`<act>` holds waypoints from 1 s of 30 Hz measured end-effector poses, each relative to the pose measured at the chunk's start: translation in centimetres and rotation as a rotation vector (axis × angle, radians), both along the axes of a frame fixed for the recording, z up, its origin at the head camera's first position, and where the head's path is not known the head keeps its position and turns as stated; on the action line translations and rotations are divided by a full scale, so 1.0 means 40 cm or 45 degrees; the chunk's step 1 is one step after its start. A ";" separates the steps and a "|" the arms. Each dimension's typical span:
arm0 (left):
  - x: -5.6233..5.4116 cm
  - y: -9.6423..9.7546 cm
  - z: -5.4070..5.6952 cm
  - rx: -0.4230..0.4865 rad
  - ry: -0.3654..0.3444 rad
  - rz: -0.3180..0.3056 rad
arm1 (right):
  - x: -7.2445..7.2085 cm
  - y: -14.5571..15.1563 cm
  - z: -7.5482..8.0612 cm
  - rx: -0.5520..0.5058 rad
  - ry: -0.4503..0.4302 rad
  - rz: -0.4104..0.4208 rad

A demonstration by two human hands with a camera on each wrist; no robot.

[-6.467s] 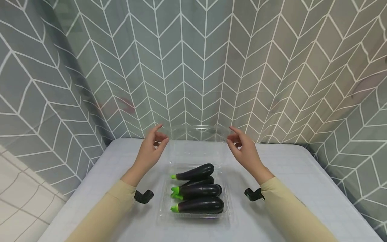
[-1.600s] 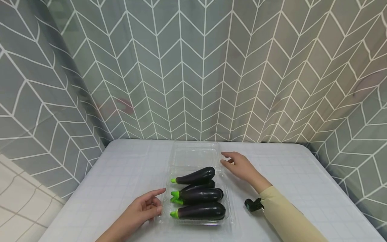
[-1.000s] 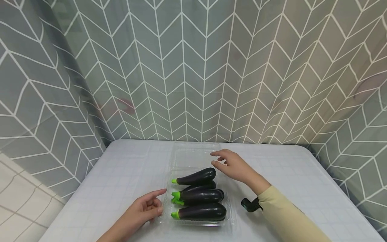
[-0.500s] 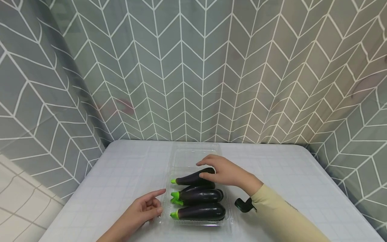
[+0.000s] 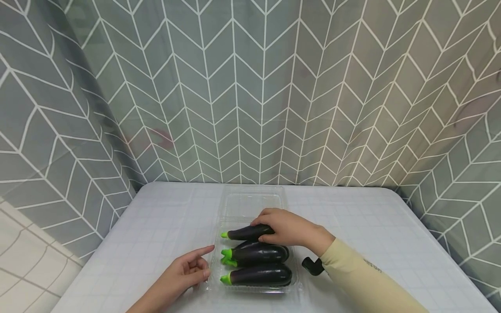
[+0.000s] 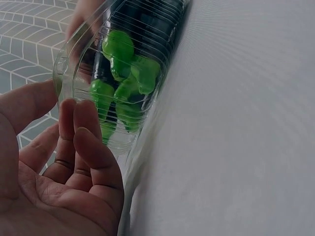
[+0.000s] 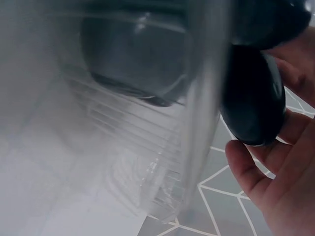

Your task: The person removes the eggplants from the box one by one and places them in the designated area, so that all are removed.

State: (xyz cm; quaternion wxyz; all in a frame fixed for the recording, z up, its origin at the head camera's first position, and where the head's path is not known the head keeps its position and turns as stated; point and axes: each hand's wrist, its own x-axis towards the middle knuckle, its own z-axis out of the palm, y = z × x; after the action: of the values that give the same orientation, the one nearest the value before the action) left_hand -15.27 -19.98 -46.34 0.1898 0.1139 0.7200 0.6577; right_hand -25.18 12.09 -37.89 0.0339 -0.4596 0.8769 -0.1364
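Note:
A hinged clear plastic container (image 5: pixel 294 274) holds several dark eggplants with green stem ends. My right hand (image 5: pixel 287 226) grips the thick end of the rearmost eggplant (image 5: pixel 242 233), fingers over its far side and thumb on the near side. In the right wrist view this eggplant's rounded end (image 7: pixel 253 98) lies between fingers and thumb. Below it, the middle eggplant (image 5: pixel 260 254) and front eggplant (image 5: pixel 262 274) lie side by side, stems to the left. My left hand (image 5: pixel 182 276) rests at the container's left edge, index finger extended along the rim; the left wrist view shows fingertips against the wall.
The container's lid (image 5: pixel 254 204) lies folded back flat behind the eggplants. A white cloth covers the table (image 5: pixel 352 217). A grey curtain (image 5: pixel 250 108) with white lines hangs behind and at both sides. A black wrist camera (image 5: pixel 312 266) hangs below the right sleeve.
The raised lid has gone back flat. My left hand has come down to the container's left edge. My right hand has moved left from the lid and taken hold of the rear eggplant.

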 end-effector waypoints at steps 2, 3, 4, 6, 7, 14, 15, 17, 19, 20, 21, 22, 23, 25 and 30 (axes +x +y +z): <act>0.000 0.000 0.001 -0.001 0.005 -0.001 | 0.000 0.001 -0.004 0.004 0.030 0.000; 0.000 0.000 0.001 -0.001 0.008 -0.002 | -0.001 0.002 -0.006 0.004 0.049 0.002; 0.000 0.000 0.002 -0.001 0.010 -0.003 | -0.001 0.003 -0.008 0.002 0.064 0.004; 0.001 0.001 0.002 0.001 0.011 -0.002 | 0.001 0.005 -0.010 -0.012 0.091 0.006; 0.002 0.001 0.002 0.003 0.010 -0.004 | 0.003 0.006 -0.010 -0.021 0.096 0.004; 0.001 0.002 0.001 0.017 0.016 -0.012 | 0.017 0.019 -0.006 -0.127 0.079 -0.042; 0.001 0.003 0.001 0.019 0.013 -0.011 | 0.019 0.022 -0.005 -0.145 0.073 -0.057; 0.001 0.003 0.000 0.020 0.005 -0.009 | 0.023 0.030 -0.001 -0.187 0.051 -0.099; 0.001 0.003 0.000 0.020 -0.002 -0.010 | 0.028 0.042 0.001 -0.250 0.014 -0.157; 0.001 0.003 0.000 0.019 -0.005 -0.009 | 0.029 0.048 0.001 -0.287 -0.011 -0.187; 0.001 0.003 0.000 0.016 -0.005 -0.010 | 0.030 0.055 0.001 -0.325 -0.037 -0.217; 0.002 0.004 0.000 0.017 -0.008 -0.009 | 0.030 0.062 -0.001 -0.363 -0.062 -0.243; 0.002 0.004 0.001 0.015 -0.008 -0.008 | 0.030 0.069 -0.002 -0.400 -0.090 -0.269; 0.003 0.005 0.002 0.017 -0.011 -0.005 | 0.030 0.083 -0.005 -0.461 -0.127 -0.306; 0.003 0.007 0.004 0.017 0.005 0.000 | 0.033 0.120 -0.014 -0.547 -0.149 -0.399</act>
State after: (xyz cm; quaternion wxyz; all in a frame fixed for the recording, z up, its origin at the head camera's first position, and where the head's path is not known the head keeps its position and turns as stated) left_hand -15.16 -19.71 -46.16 0.1874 0.1165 0.7160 0.6623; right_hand -23.88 16.88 -38.47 -0.0355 -0.3063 0.8848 -0.3493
